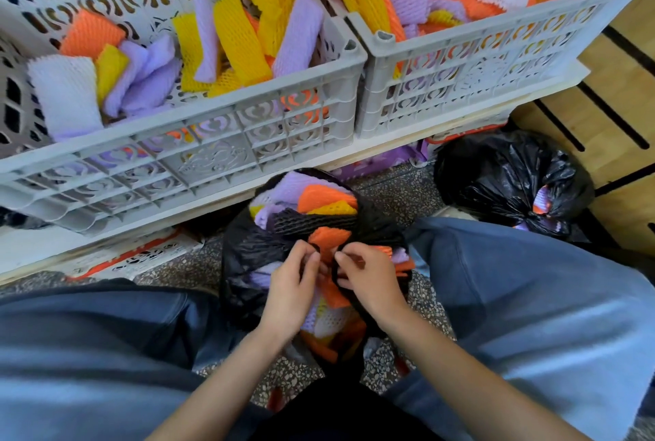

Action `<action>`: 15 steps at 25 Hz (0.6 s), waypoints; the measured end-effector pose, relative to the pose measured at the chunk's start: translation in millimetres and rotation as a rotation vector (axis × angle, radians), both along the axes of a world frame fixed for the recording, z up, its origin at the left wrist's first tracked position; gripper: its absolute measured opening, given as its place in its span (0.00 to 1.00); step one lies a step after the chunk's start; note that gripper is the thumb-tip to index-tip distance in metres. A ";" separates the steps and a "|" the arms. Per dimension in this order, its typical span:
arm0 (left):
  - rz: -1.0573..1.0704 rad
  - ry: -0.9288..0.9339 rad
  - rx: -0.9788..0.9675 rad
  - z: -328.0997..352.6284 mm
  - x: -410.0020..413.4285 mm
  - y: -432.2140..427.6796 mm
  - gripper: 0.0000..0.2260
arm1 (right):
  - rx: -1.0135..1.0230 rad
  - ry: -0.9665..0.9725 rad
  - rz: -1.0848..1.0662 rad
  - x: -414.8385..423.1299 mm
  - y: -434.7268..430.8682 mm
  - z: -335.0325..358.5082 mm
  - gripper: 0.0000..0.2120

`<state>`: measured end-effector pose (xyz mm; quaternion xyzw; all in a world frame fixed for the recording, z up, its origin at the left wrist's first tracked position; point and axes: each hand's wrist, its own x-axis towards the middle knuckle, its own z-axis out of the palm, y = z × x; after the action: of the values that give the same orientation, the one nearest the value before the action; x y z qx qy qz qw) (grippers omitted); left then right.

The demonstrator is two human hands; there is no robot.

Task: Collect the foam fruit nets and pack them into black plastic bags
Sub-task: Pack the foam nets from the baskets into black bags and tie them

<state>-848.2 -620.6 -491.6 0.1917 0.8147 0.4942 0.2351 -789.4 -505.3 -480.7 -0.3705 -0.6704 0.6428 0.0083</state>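
A black plastic bag (244, 256) stuffed with purple, orange, yellow and black foam nets (319, 198) stands on the floor between my knees. My left hand (292, 284) pinches one black handle of the bag. My right hand (368, 281) pinches the other handle; the two hands meet over the bag's middle. A second black bag (503, 178), tied shut with a little foam showing, lies on the floor to the right. Loose foam nets (230, 36) in orange, yellow, purple and white fill the grey crates.
Two grey perforated crates, left (198, 143) and right (471, 61), stand on a low white shelf (390, 143) in front of me. A wooden slatted wall (620, 93) is on the right. My blue-trousered knees flank the bag on speckled floor (177, 267).
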 end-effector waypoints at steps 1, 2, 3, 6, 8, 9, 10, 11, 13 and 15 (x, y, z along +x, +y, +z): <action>0.014 -0.032 0.013 1.5 -2.8 -1.2 0.08 | -0.023 0.018 -0.031 -0.8 -2.8 -0.3 0.12; 0.016 -0.067 0.023 4.0 -5.6 -3.0 0.08 | -0.046 0.033 -0.051 -1.8 -5.0 -1.2 0.12; 0.013 -0.103 0.036 6.0 -8.5 -4.7 0.09 | -0.062 0.048 -0.054 -3.1 -7.7 -2.2 0.11; -0.004 -0.227 0.080 12.8 -15.7 -9.0 0.11 | -0.010 0.108 -0.012 -5.0 -18.5 -7.7 0.11; -0.009 -0.314 0.111 13.9 -17.3 -9.9 0.12 | 0.000 0.169 -0.004 -4.7 -23.5 -5.4 0.13; -0.018 -0.352 0.127 13.6 -18.3 -11.0 0.12 | 0.006 0.199 0.020 -4.2 -24.8 -3.2 0.15; -0.031 -0.387 0.148 13.6 -19.1 -12.9 0.11 | 0.012 0.221 0.061 -3.4 -25.3 0.2 0.16; -0.050 -0.419 0.170 13.6 -19.4 -14.4 0.10 | 0.014 0.237 0.108 -2.4 -25.1 3.5 0.17; -0.092 -0.458 0.194 15.6 -20.1 -18.5 0.10 | -0.036 0.258 0.179 -0.2 -22.6 8.0 0.17; -0.131 -0.460 0.220 18.5 -21.8 -22.1 0.10 | -0.147 0.249 0.201 1.1 -18.1 12.6 0.18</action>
<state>-870.1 -642.6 -473.0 0.1511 0.6670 0.5943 0.4232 -788.3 -523.4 -468.1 -0.2190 -0.6490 0.7286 -0.0001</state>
